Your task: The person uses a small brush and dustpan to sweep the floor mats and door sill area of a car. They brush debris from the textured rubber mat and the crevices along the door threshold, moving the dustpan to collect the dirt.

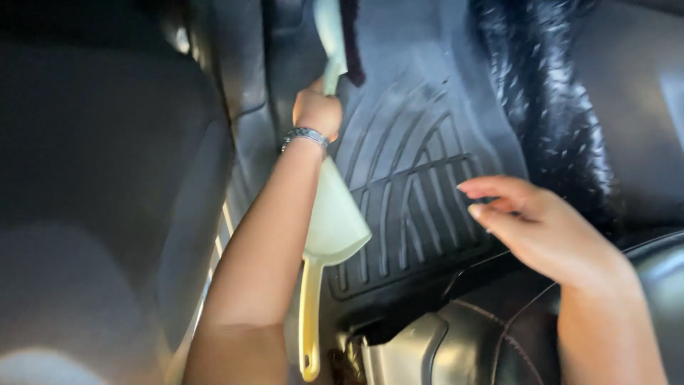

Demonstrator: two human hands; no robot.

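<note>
Pale green plastic hand brush (332, 43) w/ dark bristles is gripped by left hand (317, 110) on black ribbed rubber car mat (420, 192); matching dustpan (329, 228) lies under forearm, unheld. Right hand (531, 224) is spread, empty. Sweeping judged mid-way; no debris visible.

two hands, left (317, 110) and right (531, 224), one pale brush (331, 36), one pale dustpan (329, 228), one ribbed floor mat (413, 178), one bracelet (305, 135)

The brush (330, 32) my left hand (317, 110) grips is pale mint green with dark maroon bristles. Nearer to me, the dustpan (331, 221) is the same pale green, its handle yellowing to cream. On my wrist, a silver bracelet (305, 135). The floor mat (413, 171) is black, ribbed with raised curved lines. Far right, a glossy black speckled mat (548, 107). The seat (100, 178) at left is dark grey.
</note>
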